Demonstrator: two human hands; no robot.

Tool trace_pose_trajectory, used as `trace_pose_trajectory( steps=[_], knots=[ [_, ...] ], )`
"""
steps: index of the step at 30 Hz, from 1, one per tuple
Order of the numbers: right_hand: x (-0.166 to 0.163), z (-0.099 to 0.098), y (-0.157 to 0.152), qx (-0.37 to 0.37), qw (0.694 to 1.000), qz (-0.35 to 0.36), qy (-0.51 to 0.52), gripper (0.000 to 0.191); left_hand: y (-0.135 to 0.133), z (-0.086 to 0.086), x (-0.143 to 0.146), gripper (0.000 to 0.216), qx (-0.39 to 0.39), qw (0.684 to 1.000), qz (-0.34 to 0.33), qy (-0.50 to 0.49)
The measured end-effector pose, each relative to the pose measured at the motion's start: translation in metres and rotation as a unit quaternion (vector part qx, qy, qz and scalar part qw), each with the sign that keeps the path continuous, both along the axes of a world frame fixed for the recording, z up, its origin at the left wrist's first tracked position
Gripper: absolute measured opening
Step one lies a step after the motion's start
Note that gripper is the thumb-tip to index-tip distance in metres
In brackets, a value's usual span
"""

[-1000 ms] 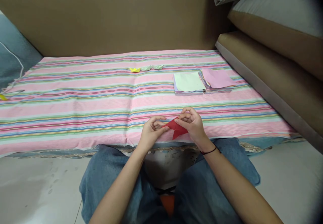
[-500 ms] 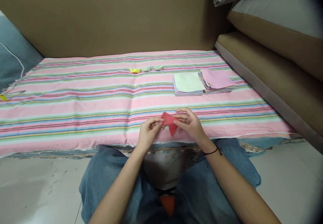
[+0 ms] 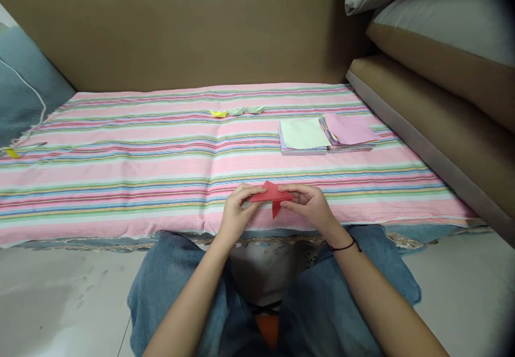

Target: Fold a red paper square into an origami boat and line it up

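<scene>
A folded red paper piece [image 3: 270,196] is held between both my hands just above the near edge of the striped pink cloth [image 3: 161,158]. My left hand [image 3: 237,215] pinches its left end with fingers closed. My right hand [image 3: 309,206] pinches its right end, fingers closed too, a black band on the wrist. One pointed flap of the paper hangs down between the hands. Further back on the cloth lie a small yellow paper boat [image 3: 218,113] and two pale green ones [image 3: 245,110] in a row.
Two stacks of coloured paper sheets [image 3: 325,134] lie on the cloth to the right. A brown sofa back [image 3: 193,29] rises behind, brown cushions [image 3: 434,104] at the right, a grey-blue pillow [image 3: 24,88] at the left. My jeans-clad legs rest on the pale floor.
The red paper has been turned and flattened between my hands, from a tilted shape to a level strip with one point down. Both hands shifted slightly away from me.
</scene>
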State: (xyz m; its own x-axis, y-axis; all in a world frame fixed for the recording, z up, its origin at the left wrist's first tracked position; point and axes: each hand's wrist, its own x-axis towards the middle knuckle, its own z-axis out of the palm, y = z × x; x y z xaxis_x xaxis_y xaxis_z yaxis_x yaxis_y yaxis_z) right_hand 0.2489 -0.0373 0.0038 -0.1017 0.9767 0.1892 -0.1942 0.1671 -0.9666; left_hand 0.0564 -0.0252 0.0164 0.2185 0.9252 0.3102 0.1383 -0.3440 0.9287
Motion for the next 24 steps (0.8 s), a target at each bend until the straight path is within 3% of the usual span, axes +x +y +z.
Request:
trace_pose_trajectory(
  steps=[5,11,15,17,20,24],
  knots=[
    [-0.001,0.006,-0.003,0.001,0.998,-0.023,-0.053,0.02,-0.002,0.005,0.003,0.005,0.057,0.998,0.009,0.023],
    [-0.001,0.013,-0.004,0.011,0.991,0.003,-0.136,0.02,-0.006,-0.001,0.01,0.01,-0.075,0.991,-0.044,-0.099],
    [0.0,0.011,-0.004,-0.012,0.984,0.07,-0.163,0.02,-0.005,-0.002,0.009,0.04,-0.132,0.98,-0.026,-0.145],
    [-0.001,0.008,-0.003,-0.039,0.983,0.096,-0.149,0.023,-0.005,-0.001,0.006,0.044,-0.151,0.98,-0.043,-0.122],
    [-0.004,0.002,-0.003,-0.051,0.986,0.111,-0.109,0.025,-0.006,-0.001,0.004,0.029,-0.151,0.982,-0.112,-0.037],
    [-0.007,-0.001,-0.003,-0.054,0.992,0.088,-0.078,0.028,-0.008,-0.003,0.005,0.024,-0.136,0.981,-0.139,0.028]
  ],
)
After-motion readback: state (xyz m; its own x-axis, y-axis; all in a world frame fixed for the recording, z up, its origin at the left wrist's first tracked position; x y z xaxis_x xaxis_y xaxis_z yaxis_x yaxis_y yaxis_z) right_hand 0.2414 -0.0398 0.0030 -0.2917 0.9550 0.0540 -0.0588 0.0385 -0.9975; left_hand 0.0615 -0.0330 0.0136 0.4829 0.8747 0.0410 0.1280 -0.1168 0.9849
